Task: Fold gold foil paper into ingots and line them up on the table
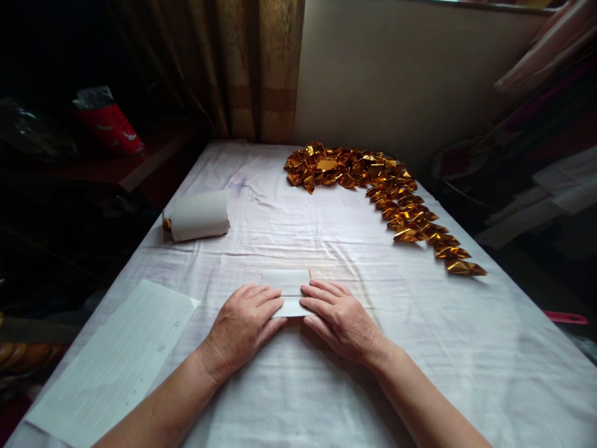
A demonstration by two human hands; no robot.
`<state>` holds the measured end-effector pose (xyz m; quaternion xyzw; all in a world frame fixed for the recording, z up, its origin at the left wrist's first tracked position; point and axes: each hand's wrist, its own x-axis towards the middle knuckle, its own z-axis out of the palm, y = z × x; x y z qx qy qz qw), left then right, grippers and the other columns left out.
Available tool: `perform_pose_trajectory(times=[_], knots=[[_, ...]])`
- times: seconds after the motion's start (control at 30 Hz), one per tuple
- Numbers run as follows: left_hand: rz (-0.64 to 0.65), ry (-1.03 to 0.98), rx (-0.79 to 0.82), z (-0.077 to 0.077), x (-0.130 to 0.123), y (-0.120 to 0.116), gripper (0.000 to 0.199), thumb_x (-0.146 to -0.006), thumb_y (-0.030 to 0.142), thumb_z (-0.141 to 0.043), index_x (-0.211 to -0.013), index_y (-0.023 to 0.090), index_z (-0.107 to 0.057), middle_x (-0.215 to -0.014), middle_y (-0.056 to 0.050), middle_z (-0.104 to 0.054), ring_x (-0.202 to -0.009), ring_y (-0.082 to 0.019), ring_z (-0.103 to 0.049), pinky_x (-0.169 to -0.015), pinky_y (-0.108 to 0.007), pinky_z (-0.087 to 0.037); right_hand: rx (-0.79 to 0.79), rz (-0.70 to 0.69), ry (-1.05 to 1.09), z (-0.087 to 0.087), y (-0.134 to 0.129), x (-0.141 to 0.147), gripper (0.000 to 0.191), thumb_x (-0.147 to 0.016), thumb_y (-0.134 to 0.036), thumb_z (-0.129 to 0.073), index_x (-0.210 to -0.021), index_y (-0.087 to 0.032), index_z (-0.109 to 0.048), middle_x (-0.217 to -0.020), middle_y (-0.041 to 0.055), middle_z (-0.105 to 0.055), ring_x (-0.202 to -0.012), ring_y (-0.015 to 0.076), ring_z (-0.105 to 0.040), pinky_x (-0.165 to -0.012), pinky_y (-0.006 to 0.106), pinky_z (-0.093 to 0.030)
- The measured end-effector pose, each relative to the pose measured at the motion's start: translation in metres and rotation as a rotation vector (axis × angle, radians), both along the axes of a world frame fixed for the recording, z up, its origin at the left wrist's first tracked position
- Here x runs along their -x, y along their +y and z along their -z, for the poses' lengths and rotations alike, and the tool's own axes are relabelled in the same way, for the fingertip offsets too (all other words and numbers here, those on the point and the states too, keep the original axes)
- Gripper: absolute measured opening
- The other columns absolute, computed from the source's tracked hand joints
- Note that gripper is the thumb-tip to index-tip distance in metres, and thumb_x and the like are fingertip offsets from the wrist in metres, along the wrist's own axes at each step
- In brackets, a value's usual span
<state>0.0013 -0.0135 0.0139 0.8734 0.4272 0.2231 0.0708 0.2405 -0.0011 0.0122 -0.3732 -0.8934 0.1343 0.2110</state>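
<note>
A small sheet of white paper (286, 281) lies on the cloth in front of me, with a crease across it and its near part folded over. A thin orange edge shows at its far right corner. My left hand (245, 320) holds the left end, fingers on top and thumb at the near edge. On the right end, my right hand (342, 317) holds the paper the same way, its fingertips close to the left ones. What lies under the fingers is hidden.
Shiny gold folded foil pieces (345, 167) curve along the back right. A white roll (200, 216) lies back left; a lined sheet (114, 364) lies near left. White cloth (289, 398) covers the table. A red container (111, 127) stands on a side shelf (140, 167).
</note>
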Motion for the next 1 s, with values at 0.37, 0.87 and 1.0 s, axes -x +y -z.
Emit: perform_pose_trajectory(times=[0.37,0.87,1.0], knots=[[-0.194,-0.182,-0.013,0.012,-0.005,0.015,0.013,-0.095,0.027,-0.053,-0.097,0.019,-0.063,-0.087,-0.003,-0.073,-0.079,-0.017,-0.068,-0.075,-0.029,-0.053,0.039,0.23,0.201,0.021,0.018,0.015,0.014,-0.093,-0.025,-0.056,-0.084,-0.022,-0.066,-0.088,0.0027,-0.072,-0.087,0.0187,-0.063,-0.083,0.034,-0.045],[-0.134,-0.098,-0.103,0.014,-0.006,0.01,0.023,-0.098,0.027,-0.048,-0.097,0.021,-0.07,-0.11,-0.007,-0.068,-0.096,-0.019,-0.065,-0.084,-0.034,-0.054,-0.066,0.366,0.113,0.026,0.019,0.025,0.013,-0.092,-0.027,-0.059,-0.081,-0.021,-0.063,-0.091,0.0047,-0.068,-0.086,0.0206,-0.057,-0.079,0.032,-0.042],[-0.115,-0.057,-0.113,0.016,-0.006,0.009,0.022,-0.097,0.026,-0.049,-0.103,0.019,-0.069,-0.107,-0.007,-0.069,-0.096,-0.02,-0.063,-0.085,-0.035,-0.053,-0.062,0.379,0.11,0.026,0.019,0.025,0.013,-0.091,-0.026,-0.058,-0.08,-0.022,-0.063,-0.091,0.0045,-0.067,-0.087,0.0202,-0.058,-0.079,0.032,-0.042]])
